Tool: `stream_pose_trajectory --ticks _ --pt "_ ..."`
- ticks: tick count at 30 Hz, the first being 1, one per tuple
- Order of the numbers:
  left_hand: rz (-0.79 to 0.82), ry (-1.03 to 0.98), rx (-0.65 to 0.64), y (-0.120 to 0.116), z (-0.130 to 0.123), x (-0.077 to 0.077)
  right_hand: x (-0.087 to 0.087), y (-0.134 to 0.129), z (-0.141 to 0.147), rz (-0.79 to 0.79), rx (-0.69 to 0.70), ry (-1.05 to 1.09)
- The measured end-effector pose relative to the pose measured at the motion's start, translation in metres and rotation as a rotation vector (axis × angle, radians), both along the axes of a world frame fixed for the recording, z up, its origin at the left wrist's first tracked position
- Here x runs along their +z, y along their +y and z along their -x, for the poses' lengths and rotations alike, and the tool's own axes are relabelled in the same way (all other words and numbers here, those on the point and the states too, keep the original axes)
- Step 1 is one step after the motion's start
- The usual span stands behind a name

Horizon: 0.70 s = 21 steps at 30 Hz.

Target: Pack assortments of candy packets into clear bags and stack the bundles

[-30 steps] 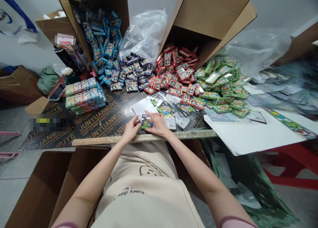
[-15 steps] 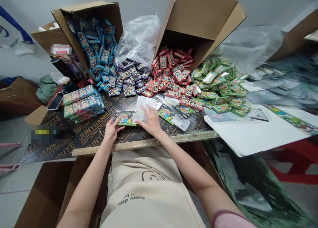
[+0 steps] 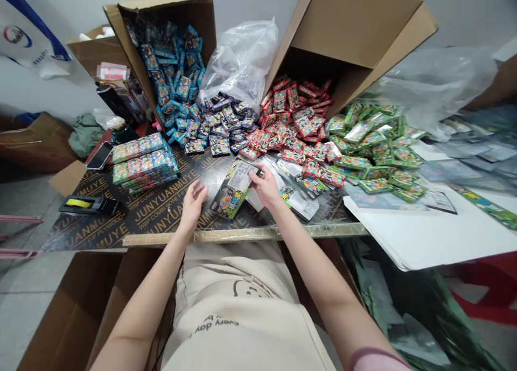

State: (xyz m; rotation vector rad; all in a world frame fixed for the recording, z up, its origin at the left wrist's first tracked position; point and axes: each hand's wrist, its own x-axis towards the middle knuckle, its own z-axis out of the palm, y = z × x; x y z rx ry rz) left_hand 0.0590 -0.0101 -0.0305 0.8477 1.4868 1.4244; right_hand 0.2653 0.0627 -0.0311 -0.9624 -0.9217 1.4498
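My right hand point(image 3: 266, 187) pinches the upper right corner of a flat printed packaging bag point(image 3: 233, 190), dark with green edging and a white label. The bag is tilted above the table. Left of it, apart from the bag, my left hand point(image 3: 194, 205) is open with curved fingers and holds nothing. More printed bags point(image 3: 301, 203) lie flat just right of my right hand. Beyond both hands are heaps of small candy boxes: purple ones point(image 3: 220, 145), red ones point(image 3: 297, 126) and green ones point(image 3: 375, 145).
A carton point(image 3: 208, 32) spills small blue boxes point(image 3: 177, 80); another carton point(image 3: 351, 23) stands behind the red ones. At left are stacked wrapped packs point(image 3: 145, 166), a phone point(image 3: 99, 155) and a tape dispenser point(image 3: 89, 205). White sheets point(image 3: 407, 236) lie at right.
My left hand has let go of the printed packaging bag and moved slightly away. My right hand has lifted and turned the bag from lying level to a slant. The camera view has shifted left.
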Motion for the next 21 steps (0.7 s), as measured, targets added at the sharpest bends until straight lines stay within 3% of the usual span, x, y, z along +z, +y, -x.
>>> stream_pose_trajectory --ticks 2,4,6,9,12,14,16,18,19,21 --pt "-0.059 -0.057 -0.083 0.015 -0.005 0.018 0.014 0.004 0.0 -0.064 0.185 -0.071" --pt "-0.085 -0.203 -0.16 0.026 -0.019 0.033 0.023 0.003 0.01 -0.111 0.244 -0.098" --pt "-0.08 -0.355 -0.154 0.031 -0.036 0.041 0.026 -0.001 0.026 -0.121 0.142 -0.085" --pt "-0.072 -0.502 -0.042 0.031 -0.054 0.044 0.027 -0.008 0.049 -0.14 -0.099 -0.087" --pt "-0.075 -0.535 0.004 0.03 -0.055 0.045 0.031 -0.02 0.051 -0.255 -0.16 -0.212" --pt "-0.056 -0.494 0.002 0.03 -0.047 0.046 0.031 -0.032 0.029 -0.369 -0.236 -0.444" --pt "-0.03 -0.439 -0.013 0.032 -0.038 0.047 0.024 -0.049 -0.009 -0.398 -0.424 -0.803" --pt "-0.019 -0.401 -0.04 0.035 -0.03 0.047 0.008 -0.068 -0.055 -0.208 -0.602 -1.164" --pt "-0.019 -0.393 -0.053 0.036 -0.027 0.046 -0.003 -0.077 -0.076 -0.083 -0.602 -1.312" --pt "-0.016 -0.395 -0.07 0.038 -0.023 0.044 -0.025 -0.093 -0.109 0.026 -0.415 -1.501"
